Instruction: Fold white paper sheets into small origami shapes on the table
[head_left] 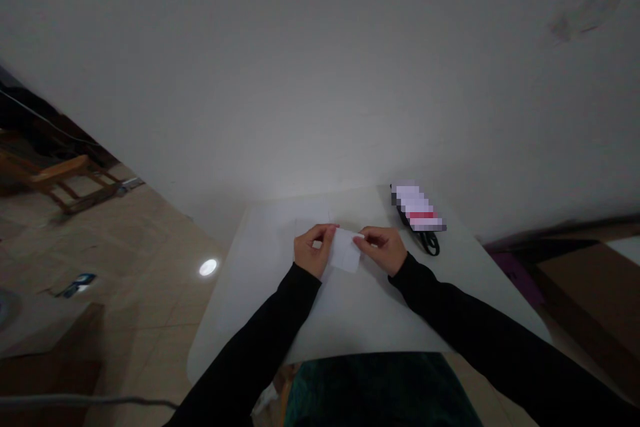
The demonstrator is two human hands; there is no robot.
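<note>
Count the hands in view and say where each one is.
2. The left hand is at the upper left of the small white paper; the right hand is at its upper right. No other hands show.

Dim pale wall [320,80] behind a white table [370,320], beige tiled floor [160,280], wooden furniture [65,173] leftward.

The paper [345,255] is between the left hand [314,250] and the right hand [384,248], over the worktop [360,327]. Beyond the right hand, farther right, a blurred item [419,207] lies on the worktop, a cable loop [432,242] at its near end. Ahead of both hands, behind the worktop, stands the wall [320,80]. A chair [65,170] stands well left of the left hand.
</note>
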